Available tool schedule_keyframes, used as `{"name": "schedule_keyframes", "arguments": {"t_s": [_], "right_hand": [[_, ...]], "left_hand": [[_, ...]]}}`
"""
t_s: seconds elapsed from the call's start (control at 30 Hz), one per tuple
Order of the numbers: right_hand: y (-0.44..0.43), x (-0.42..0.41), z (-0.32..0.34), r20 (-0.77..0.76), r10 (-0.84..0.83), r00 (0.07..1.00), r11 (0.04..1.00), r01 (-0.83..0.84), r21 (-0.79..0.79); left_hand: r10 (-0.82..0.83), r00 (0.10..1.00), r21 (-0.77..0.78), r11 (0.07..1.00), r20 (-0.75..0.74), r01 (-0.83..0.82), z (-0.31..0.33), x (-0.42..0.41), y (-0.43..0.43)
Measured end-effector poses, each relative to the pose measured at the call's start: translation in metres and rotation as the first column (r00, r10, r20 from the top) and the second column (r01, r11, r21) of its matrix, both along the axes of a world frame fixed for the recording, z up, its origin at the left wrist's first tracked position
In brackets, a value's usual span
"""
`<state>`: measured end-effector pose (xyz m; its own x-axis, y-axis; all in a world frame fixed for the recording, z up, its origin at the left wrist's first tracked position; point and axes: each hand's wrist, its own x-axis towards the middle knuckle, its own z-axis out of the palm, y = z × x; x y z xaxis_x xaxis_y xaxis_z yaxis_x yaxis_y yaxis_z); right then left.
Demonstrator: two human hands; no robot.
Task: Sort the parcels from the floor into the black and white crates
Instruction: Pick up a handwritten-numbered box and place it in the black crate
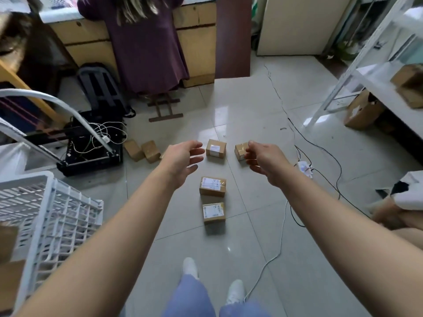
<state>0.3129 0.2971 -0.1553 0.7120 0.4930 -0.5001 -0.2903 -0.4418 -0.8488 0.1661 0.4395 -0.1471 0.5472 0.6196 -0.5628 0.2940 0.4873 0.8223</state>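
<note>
While both arms stretch out over the floor (251,225), the left hand (183,162) and right hand (263,162) are wide, fingers loosely bent, holding nothing. Four parcels (212,186) lie on the tiles ahead, and two more (150,151) sit beside the black crate (91,160). The white crate (52,202) stands at the left.

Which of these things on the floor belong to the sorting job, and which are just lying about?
Job: nearest parcel, second parcel, far-left parcel, far-right parcel, parcel pair beside black crate, white crate, left hand, right hand.

Lying about: white cable, power strip, backpack, wooden stool, shelf boxes.
</note>
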Motion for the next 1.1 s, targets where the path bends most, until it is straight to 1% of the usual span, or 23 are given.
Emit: {"name": "schedule_keyframes", "arguments": {"t_s": [0.1, 0.33, 0.43, 0.53, 0.67, 0.8, 0.93, 1.1], "right_hand": [[0.017, 0.012, -0.016, -0.026, 0.009, 1.000, 1.000, -0.009, -0.009], [0.070, 0.053, -0.072, -0.131, -0.069, 0.989, 0.995, 0.058, -0.084], [0.095, 0.073, -0.114, -0.161, -0.109, 0.981, 0.987, 0.088, -0.132], [0.113, 0.087, -0.168, -0.183, -0.135, 0.974, 0.975, 0.098, -0.197], [0.131, 0.106, -0.257, -0.213, -0.135, 0.968, 0.957, 0.072, -0.282], [0.147, 0.131, -0.358, -0.204, -0.106, 0.973, 0.947, 0.037, -0.318], [0.158, 0.150, -0.456, -0.183, -0.088, 0.979, 0.921, 0.010, -0.389], [0.154, 0.151, -0.573, -0.188, -0.052, 0.981, 0.897, -0.037, -0.440]], "left_hand": [[0.016, 0.999, -0.033, 0.999, -0.030, -0.017, -0.017, 0.015, 0.016], [-0.024, 0.992, -0.094, 0.995, -0.123, 0.012, -0.075, 0.066, 0.073], [-0.048, 0.978, -0.106, 0.994, -0.205, 0.026, -0.115, 0.086, 0.097], [-0.043, 0.958, -0.127, 0.992, -0.282, 0.007, -0.160, 0.102, 0.115], [-0.039, 0.929, -0.138, 0.990, -0.367, -0.013, -0.242, 0.123, 0.136], [-0.078, 0.897, -0.127, 0.992, -0.435, 0.025, -0.346, 0.145, 0.151], [-0.109, 0.851, -0.124, 0.991, -0.514, 0.052, -0.450, 0.159, 0.158], [-0.120, 0.797, -0.124, 0.991, -0.592, 0.057, -0.574, 0.164, 0.161]]}}
